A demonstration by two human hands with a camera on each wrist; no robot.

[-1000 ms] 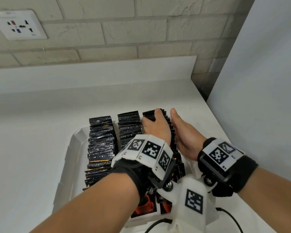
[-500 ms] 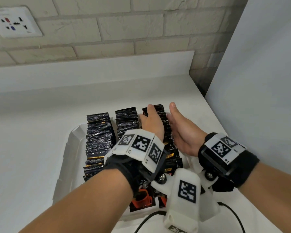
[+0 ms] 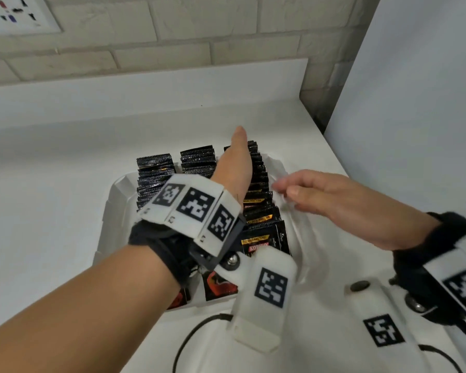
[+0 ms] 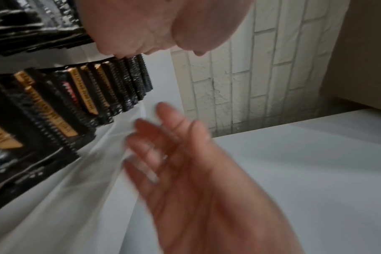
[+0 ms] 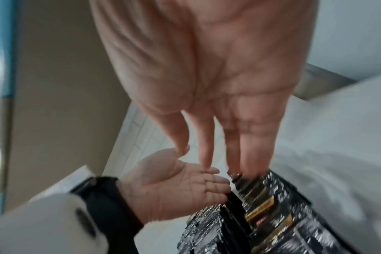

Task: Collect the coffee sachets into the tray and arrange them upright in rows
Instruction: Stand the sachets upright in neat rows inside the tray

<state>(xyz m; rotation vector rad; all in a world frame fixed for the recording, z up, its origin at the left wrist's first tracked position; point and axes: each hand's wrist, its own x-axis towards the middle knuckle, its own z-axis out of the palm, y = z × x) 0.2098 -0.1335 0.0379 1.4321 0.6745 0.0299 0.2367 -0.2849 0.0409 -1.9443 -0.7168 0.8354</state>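
Black sachets (image 3: 153, 172) with serrated tops and gold labels stand upright in three rows inside the white tray (image 3: 115, 197). The left hand (image 3: 233, 168) lies flat, fingers straight, between the middle and right rows. The right hand (image 3: 334, 203), fingers loose and holding nothing, hovers at the tray's right rim.
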